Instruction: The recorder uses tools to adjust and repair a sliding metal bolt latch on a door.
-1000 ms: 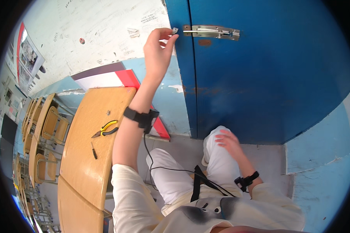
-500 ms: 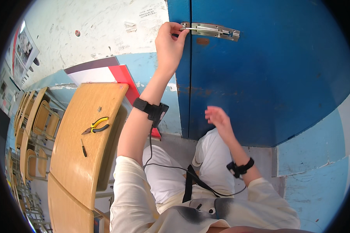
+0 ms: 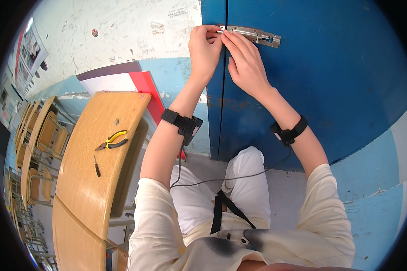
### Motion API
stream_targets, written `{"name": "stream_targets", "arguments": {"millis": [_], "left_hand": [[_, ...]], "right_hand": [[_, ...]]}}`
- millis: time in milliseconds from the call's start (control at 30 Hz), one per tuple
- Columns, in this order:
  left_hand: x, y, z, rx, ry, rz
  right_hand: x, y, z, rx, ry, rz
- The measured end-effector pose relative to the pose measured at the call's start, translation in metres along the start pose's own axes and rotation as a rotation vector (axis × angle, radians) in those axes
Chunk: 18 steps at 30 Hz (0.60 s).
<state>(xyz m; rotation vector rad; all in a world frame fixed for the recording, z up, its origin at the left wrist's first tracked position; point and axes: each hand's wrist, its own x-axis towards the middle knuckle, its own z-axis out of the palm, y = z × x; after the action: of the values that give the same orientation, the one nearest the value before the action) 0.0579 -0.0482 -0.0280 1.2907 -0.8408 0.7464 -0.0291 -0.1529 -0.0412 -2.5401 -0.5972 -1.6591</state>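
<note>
"What is this place?"
"A classroom, by the look of it: desks (image 3: 35, 128) and chairs (image 3: 52, 128) stand in rows beyond the table's (image 3: 79, 189) left edge."
"And the wall (image 3: 122, 38)?"
"Scribbled on, past the table's far edge, with a poster (image 3: 31, 49) up."

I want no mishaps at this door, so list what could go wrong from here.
The small metal piece at the fingertips of the left hand might slip and fall. With the right hand crowding the same end of the metal bolt, a finger might get pinched. The slack cable could snag if either arm moves sharply.
</note>
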Motion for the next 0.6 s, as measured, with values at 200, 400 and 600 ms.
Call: {"name": "stream_targets", "arguments": {"millis": [200,400,600], "left_hand": [[-0.0045,0.0003,-0.0004,-0.015,0.007,-0.062],[-0.0028,-0.0072,-0.0013,-0.026,0.03,-0.099],[-0.0015,-0.0035,-0.0051,-0.101,-0.028,-0.189]], "right_hand": [[0.0011,0.0048,0.0028,-0.136,-0.028,-0.047],[0.0021,0.0057,0.0039,-0.195,-0.049,-0.076],[0.0028,0.0054,0.0041,-0.281,-0.051,-0.091]]}}
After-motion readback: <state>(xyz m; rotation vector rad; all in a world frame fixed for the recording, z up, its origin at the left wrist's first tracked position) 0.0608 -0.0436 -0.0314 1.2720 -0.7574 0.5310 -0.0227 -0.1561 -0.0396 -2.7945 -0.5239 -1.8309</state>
